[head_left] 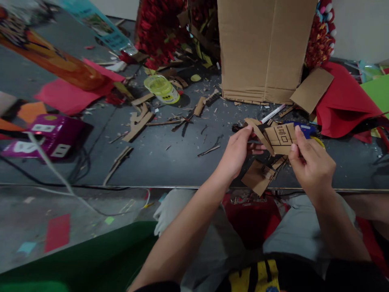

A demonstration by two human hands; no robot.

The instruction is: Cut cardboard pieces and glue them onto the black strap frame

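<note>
Over the table's front edge, my right hand pinches the right side of a small cardboard piece with black drawn lines and marks. My left hand grips a narrower cardboard piece, tilted and meeting the left end of the marked one. Whether the two pieces are joined cannot be made out. Below them a cardboard square lies at the table edge among scraps. A white marker and a blue object, partly hidden, lie just behind my hands.
A tall cardboard box stands behind my hands. Red paper lies at the right. Leftward are a yellow tub, cardboard scraps, an orange bottle, a blue bottle and a purple power strip with cables.
</note>
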